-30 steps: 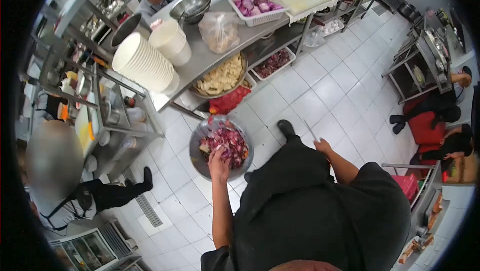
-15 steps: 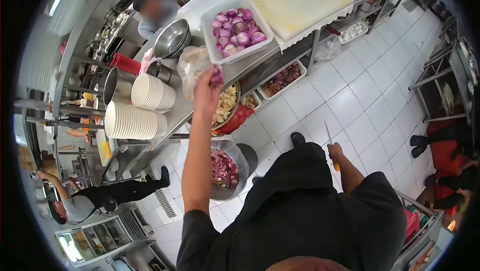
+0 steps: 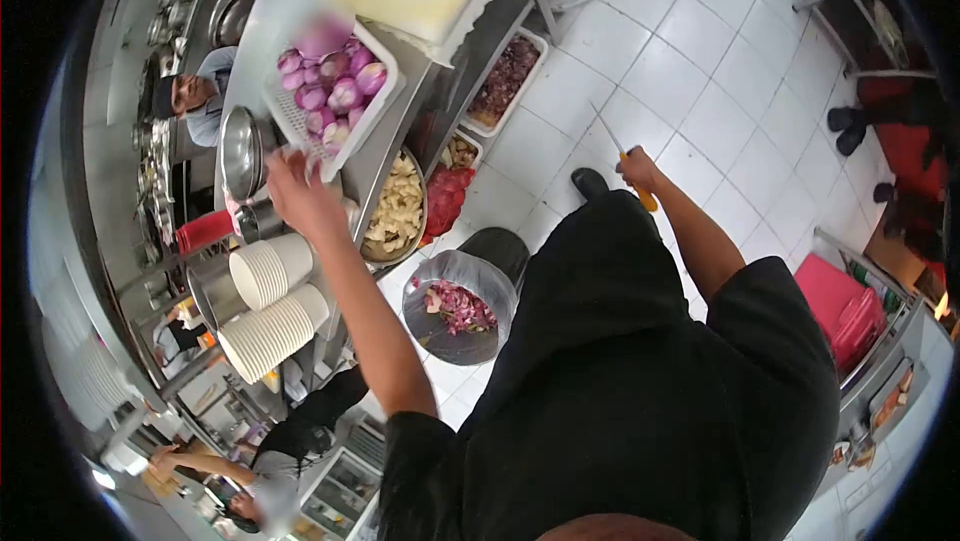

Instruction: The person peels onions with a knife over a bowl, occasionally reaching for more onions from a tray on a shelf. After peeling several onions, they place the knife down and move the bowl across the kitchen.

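And here's a good batch of peeled-looking onions (image 3: 345, 94) heaped in the white basket (image 3: 378, 113) on the tabletop (image 3: 265, 41), purple scraps (image 3: 462, 309) down in the lined bin (image 3: 478, 343), though how many onions are left to do, I can't tell! The left hand (image 3: 305, 203) hovers by the basket, its fingers loose and apart with nothing seen in them. Over on the right, above the floor tiles, the right hand (image 3: 640, 171) grips the knife (image 3: 607, 127) by its yellow handle, long axis slanting, tip aimed forward and leftward, away from the body!
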Tool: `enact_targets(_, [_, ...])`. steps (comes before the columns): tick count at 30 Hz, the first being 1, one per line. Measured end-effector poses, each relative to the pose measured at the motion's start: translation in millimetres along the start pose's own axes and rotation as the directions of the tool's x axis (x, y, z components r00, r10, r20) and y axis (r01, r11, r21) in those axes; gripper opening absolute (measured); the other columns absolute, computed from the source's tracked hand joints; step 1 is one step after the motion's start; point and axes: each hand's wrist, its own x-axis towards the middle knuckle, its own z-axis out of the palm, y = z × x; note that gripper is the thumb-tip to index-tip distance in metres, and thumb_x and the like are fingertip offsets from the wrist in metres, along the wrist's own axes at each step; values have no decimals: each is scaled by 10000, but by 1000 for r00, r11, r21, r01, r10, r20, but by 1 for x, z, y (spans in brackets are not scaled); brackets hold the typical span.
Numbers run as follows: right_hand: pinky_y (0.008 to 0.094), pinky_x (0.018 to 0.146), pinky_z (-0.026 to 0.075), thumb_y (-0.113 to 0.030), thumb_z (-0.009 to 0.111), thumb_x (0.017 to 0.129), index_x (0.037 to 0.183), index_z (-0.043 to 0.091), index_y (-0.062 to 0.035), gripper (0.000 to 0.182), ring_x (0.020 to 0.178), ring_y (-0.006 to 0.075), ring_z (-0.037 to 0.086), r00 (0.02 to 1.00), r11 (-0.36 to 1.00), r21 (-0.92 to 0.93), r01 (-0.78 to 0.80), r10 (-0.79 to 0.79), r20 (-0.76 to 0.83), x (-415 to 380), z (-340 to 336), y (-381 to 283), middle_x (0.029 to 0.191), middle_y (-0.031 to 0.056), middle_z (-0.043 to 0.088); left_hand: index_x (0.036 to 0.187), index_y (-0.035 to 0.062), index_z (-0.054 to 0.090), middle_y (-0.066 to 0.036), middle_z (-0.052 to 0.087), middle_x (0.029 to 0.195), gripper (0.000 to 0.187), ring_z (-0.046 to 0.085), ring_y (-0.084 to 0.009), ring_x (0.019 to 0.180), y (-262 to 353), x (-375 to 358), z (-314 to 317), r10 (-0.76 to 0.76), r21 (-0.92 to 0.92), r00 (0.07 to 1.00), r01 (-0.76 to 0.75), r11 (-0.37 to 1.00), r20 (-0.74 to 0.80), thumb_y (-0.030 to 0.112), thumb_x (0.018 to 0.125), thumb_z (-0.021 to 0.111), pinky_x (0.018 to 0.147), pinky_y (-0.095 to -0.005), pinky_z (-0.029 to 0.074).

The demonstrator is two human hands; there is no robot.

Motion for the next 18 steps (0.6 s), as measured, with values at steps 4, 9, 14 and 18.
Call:
enact_targets(4, [350, 475, 472, -114, 574, 813, 1070, 414, 119, 382, 554, 200, 579, 999, 987, 153, 48, -50, 7, 7, 15, -46, 695, 120, 576, 1102, -46, 597, -121, 605, 1063, 359, 582, -202, 994, -93, -52, -60, -3, 581, 1000, 5, 814, -5, 212, 876, 704, 837, -320, 477])
enact_targets(9, [336, 454, 479, -99, 571, 821, 1038, 452, 79, 305, 549, 190, 574, 984, 900, 413, 141, -174, 45, 57, 51, -100, 707, 116, 577, 1235, -63, 554, -218, 580, 1205, 528, 556, -329, 1101, -114, -55, -59, 167, 873, 942, -334, 356, 292, 200, 823, 755, 932, -402, 447])
enact_targets(14, [343, 454, 488, -119, 574, 820, 876, 529, 75, 207, 539, 193, 577, 958, 853, 502, 142, -246, 146, 88, 73, -159, 682, 116, 569, 1270, -28, 549, -259, 551, 1234, 559, 511, -406, 1148, -126, -40, -60, 84, 918, 923, -383, 98, 376, 265, 833, 737, 985, -466, 407])
enact_targets(18, [314, 443, 437, -113, 561, 869, 1002, 495, -14, 178, 552, 169, 523, 943, 904, 424, 61, -191, 273, 123, 101, -173, 728, 81, 535, 1134, -14, 655, -222, 613, 1085, 430, 587, -389, 987, -124, -37, -50, 86, 922, 918, -387, -5, 386, 277, 829, 738, 833, -453, 481])
